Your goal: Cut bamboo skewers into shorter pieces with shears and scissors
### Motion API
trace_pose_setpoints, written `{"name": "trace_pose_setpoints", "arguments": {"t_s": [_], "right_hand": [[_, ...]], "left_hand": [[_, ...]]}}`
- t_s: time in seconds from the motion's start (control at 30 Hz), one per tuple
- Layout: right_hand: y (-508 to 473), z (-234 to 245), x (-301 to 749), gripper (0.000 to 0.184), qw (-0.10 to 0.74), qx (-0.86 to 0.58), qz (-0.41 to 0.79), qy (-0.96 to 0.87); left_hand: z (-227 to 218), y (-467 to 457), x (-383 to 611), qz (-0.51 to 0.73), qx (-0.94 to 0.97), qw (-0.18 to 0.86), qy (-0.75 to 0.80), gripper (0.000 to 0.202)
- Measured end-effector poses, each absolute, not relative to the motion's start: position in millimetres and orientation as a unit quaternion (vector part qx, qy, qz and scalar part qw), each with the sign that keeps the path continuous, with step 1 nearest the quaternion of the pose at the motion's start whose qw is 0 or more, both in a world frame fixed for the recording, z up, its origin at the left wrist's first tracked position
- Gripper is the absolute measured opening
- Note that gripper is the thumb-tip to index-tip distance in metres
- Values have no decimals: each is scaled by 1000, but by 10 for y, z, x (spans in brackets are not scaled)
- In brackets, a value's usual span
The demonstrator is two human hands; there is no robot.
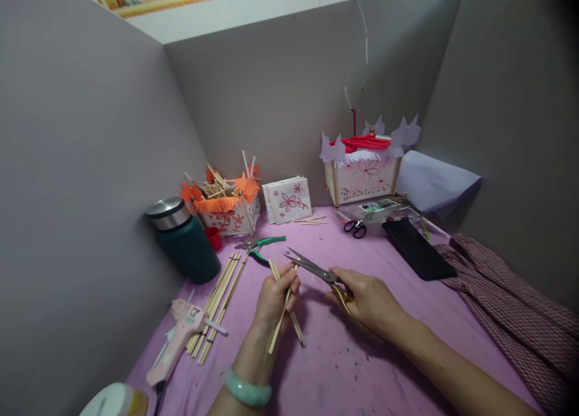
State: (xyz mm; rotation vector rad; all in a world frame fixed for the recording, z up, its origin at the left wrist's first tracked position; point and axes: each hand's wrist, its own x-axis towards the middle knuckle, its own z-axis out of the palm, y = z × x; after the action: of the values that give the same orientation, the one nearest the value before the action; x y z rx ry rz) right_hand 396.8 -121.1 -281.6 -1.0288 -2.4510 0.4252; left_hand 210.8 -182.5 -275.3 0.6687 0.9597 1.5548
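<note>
My left hand (274, 295), a green bangle on its wrist, is closed around a few thin wooden sticks (296, 328) that cross each other in its grip. Gold-handled scissors (316, 270) are held in my right hand (368, 298), fingers around the handles. Their blades are parted and reach to the upper end of one stick, just above my left fingertips. Whether the blades touch the wood I cannot tell. Left of my left hand, bundled wooden sticks (221, 307) with dark bands lie on the purple cloth. Green-handled pliers (260, 247) rest just beyond it.
At left stand a dark green flask (185, 241), a pink glue gun (178, 337) and a red cup (213, 239). Behind are an orange-trimmed box (230, 220), drawn panels (292, 202) and a purple-trimmed box (364, 178). Rightward lie small scissors (355, 228), a black phone (418, 250) and patterned fabric (506, 301).
</note>
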Motion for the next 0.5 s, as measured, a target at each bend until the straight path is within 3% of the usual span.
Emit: {"name": "trace_pose_setpoints", "arguments": {"t_s": [0.1,0.3,0.4,0.5], "right_hand": [[-1209,-2795,3986,19,227,-359,171,-889],[-1163,-2842,3994,18,216,-350,229,-882],[-1157,-2864,3986,21,212,-341,234,-886],[-1174,-2860,3980,38,216,-354,192,-890]], "left_hand": [[-2760,-1826,2098,664,275,557,416,36],[-2782,-1824,2066,656,282,564,415,49],[-2777,-1820,2070,659,281,559,417,44],[-2768,-1816,2081,657,292,550,425,28]]}}
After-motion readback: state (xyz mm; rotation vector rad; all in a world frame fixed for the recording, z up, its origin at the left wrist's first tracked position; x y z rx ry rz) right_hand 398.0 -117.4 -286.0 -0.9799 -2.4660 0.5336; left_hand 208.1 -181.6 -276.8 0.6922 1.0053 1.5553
